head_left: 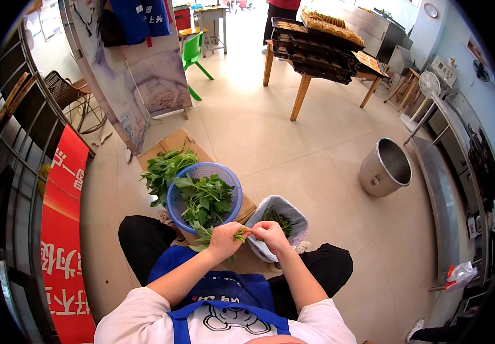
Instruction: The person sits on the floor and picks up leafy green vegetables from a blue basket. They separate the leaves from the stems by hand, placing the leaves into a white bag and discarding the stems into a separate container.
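My left hand (223,241) is closed around a small bunch of leafy greens (203,236), whose cut stems poke out past the thumb. The fingertips of my right hand (271,236) pinch at the stem ends, close beside the left hand. Just beyond my left hand a blue plastic colander basket (237,202) holds loose green leaves (206,200). Under my right hand stands a bin lined with a pale plastic bag (261,249), with stem scraps (284,221) inside. A larger pile of leafy greens (165,167) lies on flattened cardboard (148,157) behind the basket.
A tall stainless steel pot (372,174) stands on the tiled floor at right. Farther off, a wooden table (301,96) carries stacked black baking trays (316,56). A printed partition panel (157,86), a green chair (193,51) and another person (282,13) are ahead. A red banner (64,241) runs along the left.
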A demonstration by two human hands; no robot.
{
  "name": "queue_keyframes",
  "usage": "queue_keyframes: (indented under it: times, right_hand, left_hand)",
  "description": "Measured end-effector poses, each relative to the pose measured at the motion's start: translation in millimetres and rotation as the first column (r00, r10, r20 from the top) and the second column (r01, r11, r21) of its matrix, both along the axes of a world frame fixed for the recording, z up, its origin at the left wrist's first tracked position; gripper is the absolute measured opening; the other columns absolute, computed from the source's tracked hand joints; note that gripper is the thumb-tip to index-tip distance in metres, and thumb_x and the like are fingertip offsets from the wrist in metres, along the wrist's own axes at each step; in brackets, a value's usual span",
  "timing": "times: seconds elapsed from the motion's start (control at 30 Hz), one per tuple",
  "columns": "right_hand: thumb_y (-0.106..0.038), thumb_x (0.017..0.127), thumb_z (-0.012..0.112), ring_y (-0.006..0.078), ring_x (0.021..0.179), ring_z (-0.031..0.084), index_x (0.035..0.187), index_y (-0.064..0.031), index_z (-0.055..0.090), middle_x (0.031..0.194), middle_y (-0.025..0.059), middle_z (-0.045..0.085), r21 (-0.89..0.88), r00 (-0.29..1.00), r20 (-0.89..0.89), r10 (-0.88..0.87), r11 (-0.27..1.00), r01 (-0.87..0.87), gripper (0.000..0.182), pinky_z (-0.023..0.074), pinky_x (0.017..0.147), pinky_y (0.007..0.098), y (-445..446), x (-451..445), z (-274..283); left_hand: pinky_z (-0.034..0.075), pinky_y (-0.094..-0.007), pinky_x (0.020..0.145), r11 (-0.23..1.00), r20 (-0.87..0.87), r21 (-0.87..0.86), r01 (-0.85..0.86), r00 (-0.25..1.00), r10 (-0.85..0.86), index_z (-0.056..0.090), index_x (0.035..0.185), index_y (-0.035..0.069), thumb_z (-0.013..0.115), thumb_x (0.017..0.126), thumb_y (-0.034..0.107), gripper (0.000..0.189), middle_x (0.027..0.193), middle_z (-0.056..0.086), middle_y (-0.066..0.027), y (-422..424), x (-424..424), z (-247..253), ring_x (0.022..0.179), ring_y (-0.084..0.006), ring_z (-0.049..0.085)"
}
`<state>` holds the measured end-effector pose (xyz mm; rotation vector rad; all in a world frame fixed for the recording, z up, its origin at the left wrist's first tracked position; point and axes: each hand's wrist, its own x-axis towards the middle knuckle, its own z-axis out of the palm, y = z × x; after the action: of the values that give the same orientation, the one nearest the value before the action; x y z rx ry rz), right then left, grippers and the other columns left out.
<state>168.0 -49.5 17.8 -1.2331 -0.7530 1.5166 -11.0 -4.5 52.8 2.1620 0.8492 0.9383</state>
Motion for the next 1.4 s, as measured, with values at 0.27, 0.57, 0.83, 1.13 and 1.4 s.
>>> queue_keyframes:
  times: [0.27,0.57,0.83,1.13,1.4]
  right_hand:
    - [-0.007,0.079,0.062,0.0057,0.058,0.050,0.076,-0.0015,0.066,0.067,-0.0007,0.059,-0.046,0.999,-0.035,-0.013,0.999,0.011,0.008,0.0390,0.054,0.0203,1.5,-7.6,-8.9]
    - [-0.006,0.081,0.061,0.0073,0.061,0.052,0.079,-0.0014,0.064,0.070,0.0007,0.059,-0.025,0.970,-0.240,-0.035,0.999,0.030,0.006,0.0413,0.056,0.0205,5.0,7.6,3.8]
    - [-0.010,0.079,0.062,0.0075,0.062,0.053,0.077,-0.0010,0.066,0.069,-0.0017,0.060,-0.015,0.975,0.219,-0.027,0.999,0.031,0.010,0.0442,0.057,0.0242,11.4,27.6,-25.9]
    - [-0.025,0.077,0.064,0.0286,0.089,0.068,0.087,-0.0049,0.071,0.088,0.0160,0.070,-0.285,0.090,0.959,0.270,0.910,0.301,0.024,0.0527,0.079,0.0396,11.3,78.8,-82.1]
    - [-0.020,0.089,0.065,0.0062,0.070,0.057,0.098,-0.0020,0.068,0.084,0.0016,0.067,0.022,0.963,0.136,0.232,0.971,-0.237,0.020,0.0469,0.064,0.0213,2.0,36.6,8.6]
  left_hand:
    - [0.049,-0.0328,0.058,0.999,-0.008,-0.041,-0.014,1.000,0.014,0.069,0.082,0.006,0.076,0.075,0.012,0.011,0.074,0.065,-0.0107,-1.0,-2.9,-7.5,0.065,-0.0257,0.064]
    - [0.049,-0.0255,0.065,0.946,0.090,-0.325,-0.002,0.995,0.033,0.071,0.091,0.002,0.071,0.083,0.011,0.011,0.080,0.070,-0.0067,-2.3,8.0,14.5,0.071,-0.0093,0.063]
    - [0.052,-0.0254,0.077,0.758,0.402,-0.643,0.112,0.891,0.210,0.065,0.096,-0.003,0.065,0.089,0.006,0.011,0.090,0.070,-0.0071,13.8,16.6,9.2,0.084,-0.0117,0.066]
    - [0.050,-0.0241,0.072,0.770,0.335,-0.627,0.120,0.934,0.126,0.065,0.099,0.001,0.064,0.090,0.011,0.013,0.087,0.069,-0.0035,23.5,-6.3,17.5,0.079,-0.0098,0.063]
    - [0.052,-0.0383,0.069,0.986,-0.167,-0.166,0.014,0.985,-0.042,0.068,0.096,0.010,0.063,0.087,0.019,0.014,0.089,0.068,-0.0134,6.9,-7.1,-0.4,0.081,-0.0323,0.065]
